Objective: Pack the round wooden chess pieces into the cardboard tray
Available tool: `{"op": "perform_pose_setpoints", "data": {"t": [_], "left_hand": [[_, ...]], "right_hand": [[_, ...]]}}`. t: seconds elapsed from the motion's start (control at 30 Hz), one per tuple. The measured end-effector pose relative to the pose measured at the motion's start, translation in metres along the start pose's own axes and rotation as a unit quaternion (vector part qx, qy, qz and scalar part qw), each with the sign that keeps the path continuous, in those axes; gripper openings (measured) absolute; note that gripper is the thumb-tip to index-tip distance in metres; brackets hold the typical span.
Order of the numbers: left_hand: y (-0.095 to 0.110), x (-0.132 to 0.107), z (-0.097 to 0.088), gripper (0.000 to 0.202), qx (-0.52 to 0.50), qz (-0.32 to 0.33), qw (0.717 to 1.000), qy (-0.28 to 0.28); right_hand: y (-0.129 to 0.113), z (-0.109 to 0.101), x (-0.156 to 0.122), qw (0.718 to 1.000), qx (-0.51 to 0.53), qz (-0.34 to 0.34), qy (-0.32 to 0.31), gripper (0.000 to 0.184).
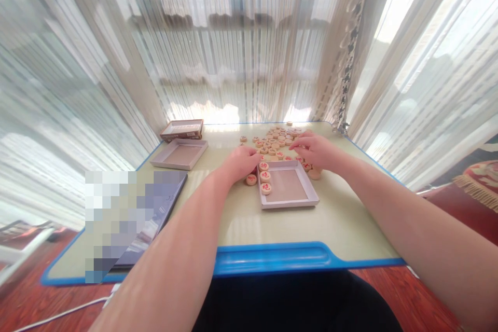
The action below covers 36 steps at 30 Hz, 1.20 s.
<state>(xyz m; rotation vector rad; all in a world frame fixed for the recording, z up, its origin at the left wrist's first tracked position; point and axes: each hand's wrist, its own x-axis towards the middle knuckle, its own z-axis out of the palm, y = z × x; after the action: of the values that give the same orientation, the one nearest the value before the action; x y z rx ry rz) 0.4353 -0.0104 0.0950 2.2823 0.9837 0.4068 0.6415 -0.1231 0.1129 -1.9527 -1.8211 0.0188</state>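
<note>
A shallow white box (288,202) lies before me, with three Chinese chess pieces (265,176) bearing red characters lined up along its left side. My left hand (241,162) is at the box's upper left corner, its fingers curled; what they hold, if anything, is hidden. Just below that hand a red-marked piece (251,180) rests on the table. Behind the box spreads a heap of round wooden pieces (275,141), some marked in red. At the heap's right edge, my right hand (313,150) hovers with fingers apart and nothing visible in them.
The pale green table (350,228) has a blue rim with a pen groove (272,259) at the front. On the left lie a second white box (179,154), a brown-sided box (182,128) and a dark tablet-like object (155,228), partly blurred. Sheer curtains (241,52) hang behind.
</note>
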Motion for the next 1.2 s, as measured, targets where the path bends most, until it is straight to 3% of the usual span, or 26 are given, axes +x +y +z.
{"op": "perform_pose_setpoints", "data": {"t": [0.2, 0.27, 0.33, 0.47, 0.57, 0.63, 0.7, 0.77, 0.83, 0.97, 1.1, 1.2], "left_hand": [[0.004, -0.003, -0.003, 0.018, 0.010, 0.009, 1.000, -0.003], [0.004, -0.003, -0.004, 0.017, 0.014, 0.016, 1.000, -0.006], [0.003, -0.003, -0.004, 0.017, 0.011, 0.020, 1.000, -0.013], [0.001, -0.002, -0.006, 0.018, -0.012, 0.016, 0.999, -0.034], [0.002, -0.003, -0.006, 0.017, -0.015, 0.016, 0.999, -0.034], [0.002, -0.003, -0.007, 0.017, -0.012, 0.016, 0.999, -0.030], [0.002, -0.004, -0.006, 0.017, -0.007, 0.014, 1.000, -0.027], [0.002, -0.004, -0.006, 0.017, -0.006, 0.015, 1.000, -0.026], [0.002, -0.004, -0.006, 0.017, -0.010, 0.016, 0.999, -0.026], [0.002, -0.006, -0.004, 0.016, 0.008, 0.022, 1.000, -0.002], [0.005, -0.005, -0.003, 0.017, 0.027, 0.025, 0.999, 0.002], [0.007, -0.004, -0.003, 0.017, 0.041, 0.021, 0.999, 0.007]], "right_hand": [[0.014, -0.009, 0.000, 0.995, -0.029, 0.021, -0.093, 0.026], [0.015, -0.008, 0.001, 0.995, -0.030, 0.021, -0.093, 0.027], [0.015, -0.005, 0.000, 0.997, -0.023, 0.020, -0.066, 0.028], [0.012, -0.001, -0.003, 0.998, -0.034, 0.015, 0.054, 0.029], [0.008, -0.006, -0.006, 0.989, -0.057, -0.008, 0.139, 0.030], [0.003, -0.014, -0.005, 0.983, -0.055, 0.012, 0.173, 0.030], [-0.005, -0.020, -0.002, 0.985, -0.044, 0.059, 0.157, 0.029], [-0.011, -0.022, 0.001, 0.990, -0.036, 0.100, 0.097, 0.028], [-0.013, -0.018, 0.001, 0.991, -0.047, 0.108, 0.061, 0.027], [-0.003, -0.005, -0.004, 0.987, -0.092, 0.081, 0.104, 0.028], [0.015, -0.009, -0.008, 0.990, -0.081, 0.102, 0.050, 0.034], [0.019, -0.015, -0.011, 0.989, -0.081, 0.111, 0.055, 0.030]]}}
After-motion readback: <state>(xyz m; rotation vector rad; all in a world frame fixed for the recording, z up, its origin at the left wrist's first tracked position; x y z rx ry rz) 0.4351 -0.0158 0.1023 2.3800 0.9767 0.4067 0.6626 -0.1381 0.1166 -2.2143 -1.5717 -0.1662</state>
